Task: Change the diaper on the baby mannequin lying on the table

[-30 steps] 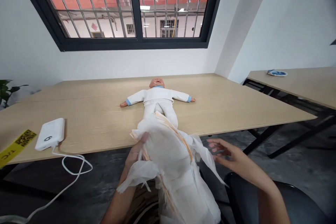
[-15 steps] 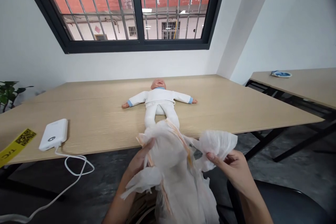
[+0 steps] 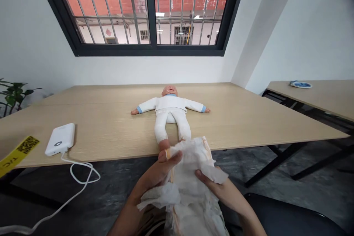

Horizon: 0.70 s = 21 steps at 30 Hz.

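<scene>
A white disposable diaper (image 3: 190, 191) with thin orange edging hangs unfolded in front of me, below the table's front edge. My left hand (image 3: 160, 171) pinches its upper left edge, thumb on top. My right hand (image 3: 218, 190) grips its right side, the thumb over the inner face and the other fingers hidden behind. A loose side flap of the diaper sticks out beneath my left hand. Just beyond lies a baby doll (image 3: 170, 105) on its back, arms spread, in white clothes with blue cuffs. Its feet point at me, and the diaper's top partly covers one of them.
On the wooden table (image 3: 243, 118), a white power bank (image 3: 61, 138) sits at the left with a white cable (image 3: 88, 171) trailing off the edge. A yellow tag (image 3: 19, 155) juts in from the left. A black chair (image 3: 290, 215) stands at the lower right, a second table (image 3: 318, 97) behind.
My right hand has moved inward and left, from the diaper's outstretched right flap to its side. The diaper's top has dropped, uncovering a foot of the doll. The view has shifted slightly.
</scene>
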Tool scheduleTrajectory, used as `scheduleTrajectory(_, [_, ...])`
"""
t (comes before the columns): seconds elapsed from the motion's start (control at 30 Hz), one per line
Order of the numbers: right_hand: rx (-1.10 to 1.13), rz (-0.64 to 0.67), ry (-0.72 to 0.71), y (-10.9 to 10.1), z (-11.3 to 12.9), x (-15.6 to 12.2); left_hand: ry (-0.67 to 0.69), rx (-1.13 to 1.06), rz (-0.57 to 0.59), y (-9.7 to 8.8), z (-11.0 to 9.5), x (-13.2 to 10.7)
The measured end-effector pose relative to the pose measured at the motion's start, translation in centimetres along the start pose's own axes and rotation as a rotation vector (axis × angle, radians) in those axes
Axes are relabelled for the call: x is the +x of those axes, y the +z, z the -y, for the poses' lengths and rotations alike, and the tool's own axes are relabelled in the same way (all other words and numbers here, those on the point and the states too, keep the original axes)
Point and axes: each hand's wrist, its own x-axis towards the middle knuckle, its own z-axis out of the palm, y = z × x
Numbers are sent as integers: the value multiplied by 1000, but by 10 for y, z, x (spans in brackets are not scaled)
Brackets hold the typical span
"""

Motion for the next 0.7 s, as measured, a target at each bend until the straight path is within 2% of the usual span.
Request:
scheduleTrajectory(0.07, [-16,-94,-5,-9,-7,1,102,153,9,-11,-9,-1])
scheduleTrajectory(0.1, [9,-157,6,-14,-11,2,163,242,-28,-19,-14,-2])
scheduleTrajectory(0.17, [135,-271,75,-23,-17,6,252,397,-181,-37,-21,-5])
scheduleTrajectory(0.23, [327,-305,181,-28,-22,13,252,500,-348,-54,-21,-7])
scheduleTrajectory(0.3, [502,-258,265,-28,-25,21,158,565,-431,-67,-16,-6])
scheduleTrajectory(0.37, [592,-186,304,-23,-27,29,38,553,-440,-72,-7,-4])
scheduleTrajectory(0.43, [631,-147,321,-16,-29,35,-49,464,-420,-68,1,-2])
scheduleTrajectory(0.6, [738,-71,349,-1,-26,40,-90,191,-319,-49,16,3])
scheduleTrajectory(0.7, [774,-25,346,2,-23,39,-130,-29,-230,-45,20,12])
